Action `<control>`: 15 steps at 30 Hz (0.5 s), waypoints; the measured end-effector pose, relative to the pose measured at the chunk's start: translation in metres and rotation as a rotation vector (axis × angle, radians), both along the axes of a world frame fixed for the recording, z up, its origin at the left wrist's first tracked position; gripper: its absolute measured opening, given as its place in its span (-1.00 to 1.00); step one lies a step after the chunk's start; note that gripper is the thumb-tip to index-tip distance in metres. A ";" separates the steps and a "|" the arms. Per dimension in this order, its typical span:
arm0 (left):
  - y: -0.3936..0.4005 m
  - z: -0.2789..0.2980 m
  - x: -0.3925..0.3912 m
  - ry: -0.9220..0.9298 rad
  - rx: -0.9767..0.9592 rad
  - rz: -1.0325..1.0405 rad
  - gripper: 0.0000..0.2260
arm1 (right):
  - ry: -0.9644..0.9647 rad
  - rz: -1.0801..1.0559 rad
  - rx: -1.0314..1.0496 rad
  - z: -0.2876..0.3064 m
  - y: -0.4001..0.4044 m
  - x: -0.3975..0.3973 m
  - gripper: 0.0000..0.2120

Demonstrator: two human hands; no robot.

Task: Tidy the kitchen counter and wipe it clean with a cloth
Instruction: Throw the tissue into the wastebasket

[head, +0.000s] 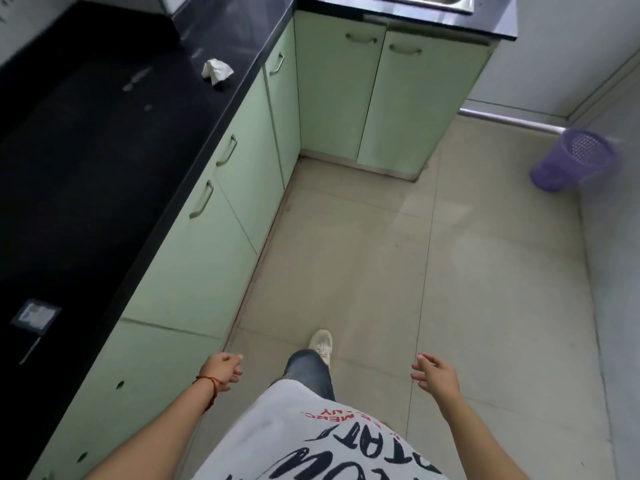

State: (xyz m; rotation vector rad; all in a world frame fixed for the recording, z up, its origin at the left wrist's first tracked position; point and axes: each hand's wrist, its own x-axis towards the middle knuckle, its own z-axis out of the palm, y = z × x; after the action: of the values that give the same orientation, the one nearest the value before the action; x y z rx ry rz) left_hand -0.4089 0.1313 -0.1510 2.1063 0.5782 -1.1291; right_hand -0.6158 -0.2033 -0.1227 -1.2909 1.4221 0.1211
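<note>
A black kitchen counter (104,150) runs along the left and turns right at the far end. On it, near the front edge, lies a crumpled white tissue (217,71), with pale smears (135,81) to its left. A small grey card-like object (34,315) with a thin stick beside it lies on the near part of the counter. My left hand (223,370) hangs loosely curled and holds nothing, near the cabinet fronts. My right hand (434,374) is over the floor, fingers apart and empty. No cloth is visible.
Pale green cabinet doors (221,216) with handles stand under the counter. A steel sink (433,1) sits at the far top. A purple mesh waste basket (571,161) stands on the tiled floor at the right wall. My foot (321,344) steps forward on the floor.
</note>
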 end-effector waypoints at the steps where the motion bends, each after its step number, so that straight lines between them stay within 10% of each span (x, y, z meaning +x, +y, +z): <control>1: -0.020 0.005 0.018 0.000 -0.014 -0.018 -0.75 | 0.006 -0.003 0.005 0.002 -0.010 0.013 -0.86; 15: -0.247 0.052 0.245 -0.185 -0.195 -0.103 -0.77 | 0.028 0.132 0.009 -0.008 -0.158 0.218 -0.88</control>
State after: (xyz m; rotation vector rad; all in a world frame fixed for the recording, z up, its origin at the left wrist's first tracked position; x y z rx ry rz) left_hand -0.1637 -0.1160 -0.0990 2.0606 0.2647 -0.9890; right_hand -0.3976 -0.3617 -0.1308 -1.3798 1.3583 0.2350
